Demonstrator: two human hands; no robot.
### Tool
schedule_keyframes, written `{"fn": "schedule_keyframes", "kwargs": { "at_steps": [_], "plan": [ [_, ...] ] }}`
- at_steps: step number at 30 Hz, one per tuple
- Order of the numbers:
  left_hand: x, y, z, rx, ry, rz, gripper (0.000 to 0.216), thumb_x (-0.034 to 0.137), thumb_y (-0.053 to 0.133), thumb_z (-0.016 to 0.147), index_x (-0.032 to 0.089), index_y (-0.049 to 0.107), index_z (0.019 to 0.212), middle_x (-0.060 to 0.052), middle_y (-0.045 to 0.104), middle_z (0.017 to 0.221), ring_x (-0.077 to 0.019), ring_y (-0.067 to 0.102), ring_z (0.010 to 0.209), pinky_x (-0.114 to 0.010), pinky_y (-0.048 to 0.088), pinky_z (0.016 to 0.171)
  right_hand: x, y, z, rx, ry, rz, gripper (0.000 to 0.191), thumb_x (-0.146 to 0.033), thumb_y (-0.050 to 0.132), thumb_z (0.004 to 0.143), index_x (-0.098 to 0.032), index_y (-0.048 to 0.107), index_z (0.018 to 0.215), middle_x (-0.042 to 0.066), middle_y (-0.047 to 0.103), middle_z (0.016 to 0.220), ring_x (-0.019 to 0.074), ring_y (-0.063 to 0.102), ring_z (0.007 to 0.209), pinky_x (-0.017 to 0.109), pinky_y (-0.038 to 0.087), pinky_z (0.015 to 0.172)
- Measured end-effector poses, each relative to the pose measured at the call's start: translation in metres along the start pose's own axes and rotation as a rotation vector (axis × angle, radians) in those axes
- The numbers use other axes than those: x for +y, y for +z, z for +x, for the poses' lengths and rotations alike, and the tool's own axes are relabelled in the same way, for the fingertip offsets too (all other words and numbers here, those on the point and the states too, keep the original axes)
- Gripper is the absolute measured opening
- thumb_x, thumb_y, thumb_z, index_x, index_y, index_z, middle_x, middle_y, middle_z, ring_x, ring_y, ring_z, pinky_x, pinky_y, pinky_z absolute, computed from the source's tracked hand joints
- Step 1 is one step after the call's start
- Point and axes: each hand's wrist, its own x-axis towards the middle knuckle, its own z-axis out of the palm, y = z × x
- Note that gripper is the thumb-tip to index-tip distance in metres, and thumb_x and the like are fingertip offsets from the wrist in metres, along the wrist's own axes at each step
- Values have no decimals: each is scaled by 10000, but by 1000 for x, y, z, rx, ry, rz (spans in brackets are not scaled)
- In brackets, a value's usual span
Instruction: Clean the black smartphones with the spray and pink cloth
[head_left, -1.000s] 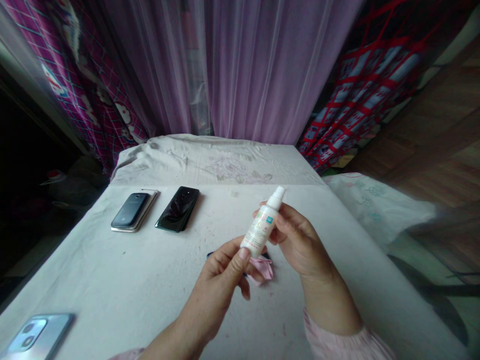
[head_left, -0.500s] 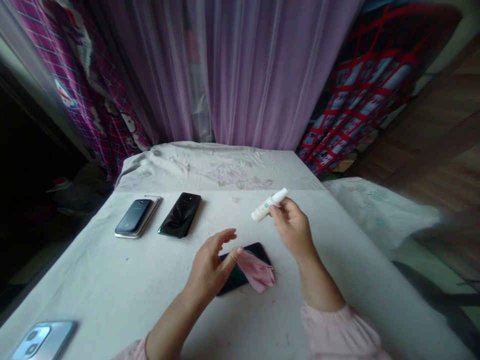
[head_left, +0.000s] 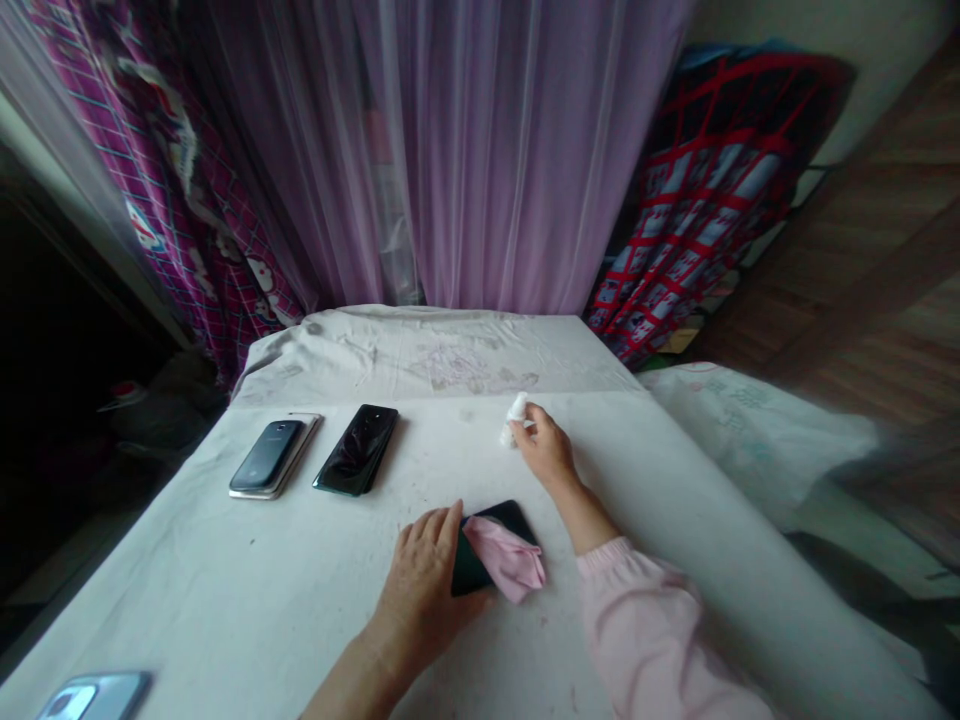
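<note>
My right hand (head_left: 549,452) has its fingers closed round a small white spray bottle (head_left: 515,415), which is nearly upright at the tabletop toward the far side. Nearer to me, my left hand (head_left: 426,562) grips the left end of a dark smartphone (head_left: 469,570) lying on the table, thumb along the near edge and fingers at the far edge. A crumpled pink cloth (head_left: 508,558) lies over part of that phone and hangs past its near edge.
On the left are a black phone stack (head_left: 358,450) and a dark phone (head_left: 268,455) on top of a paler one. A light blue phone (head_left: 97,695) sits at the near left corner. White cloth covers the table (head_left: 315,580); purple curtains (head_left: 495,150) hang behind.
My right hand has lowered the spray bottle from the air to the table and turned it upright. My left hand has come down from above the phone and taken hold of its left end.
</note>
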Motion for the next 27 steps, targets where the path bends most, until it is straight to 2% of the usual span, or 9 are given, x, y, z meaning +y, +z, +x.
{"fn": "schedule_keyframes", "kwargs": {
  "at_steps": [3, 6, 9, 11, 13, 17, 22, 27],
  "plan": [
    [-8, 9, -7, 43, -14, 28, 783, 275, 636, 734, 168, 337, 1449, -158, 507, 1387, -323, 444, 1282, -489, 325, 1053, 1, 0, 0, -5, -7, 3, 366, -347, 546, 797, -202, 571, 1132, 57, 700, 1003, 149, 629, 674, 275, 482, 680],
    [-20, 23, -12, 121, 11, 51, 769, 289, 614, 750, 171, 325, 1452, -156, 531, 1363, -321, 474, 1251, -484, 348, 1038, 3, -4, -8, 24, 0, 25, 418, -331, 565, 772, -196, 560, 1168, 72, 686, 1069, 143, 630, 666, 280, 497, 673],
    [-30, 37, -17, 205, 77, 63, 785, 341, 620, 773, 163, 292, 1464, -168, 537, 1351, -331, 487, 1237, -489, 373, 1018, 2, -13, -32, 84, 1, 60, 379, -303, 529, 786, -176, 588, 1138, 96, 685, 1068, 157, 642, 693, 290, 511, 663],
    [-35, 44, -19, 261, 105, 59, 794, 348, 624, 782, 168, 272, 1471, -174, 535, 1350, -336, 495, 1228, -496, 378, 1011, -4, -18, -54, 99, -63, 83, 310, -287, 470, 835, -177, 625, 1080, 98, 691, 1037, 168, 648, 741, 299, 521, 705],
    [-39, 48, -17, 298, 118, 46, 801, 332, 632, 779, 179, 263, 1473, -173, 539, 1343, -338, 503, 1217, -504, 380, 1007, -16, -22, -78, 45, -167, 91, 289, -280, 438, 882, -185, 645, 1058, 92, 695, 1011, 183, 651, 840, 311, 521, 780],
    [-46, 45, -3, 307, 182, -8, 798, 351, 644, 780, 185, 273, 1467, -176, 556, 1314, -339, 523, 1188, -513, 405, 984, -42, -22, -115, -109, -372, 10, 318, -278, 461, 914, -201, 624, 1176, 92, 656, 1175, 224, 559, 1131, 377, 441, 986],
    [-50, 39, 12, 306, 284, -27, 755, 413, 642, 796, 176, 325, 1439, -175, 577, 1285, -324, 540, 1179, -496, 433, 976, -50, -18, -134, -318, -335, -158, 357, -248, 487, 918, -222, 589, 1259, 57, 589, 1323, 274, 430, 1294, 493, 318, 1077],
    [-53, 41, 2, 432, 205, 47, 734, 535, 608, 809, 161, 384, 1400, -181, 552, 1313, -343, 496, 1233, -515, 407, 1010, -45, -18, -137, -342, -326, -241, 347, -255, 455, 945, -262, 576, 1271, 33, 565, 1355, 250, 383, 1337, 503, 226, 1114]
  ]
}}
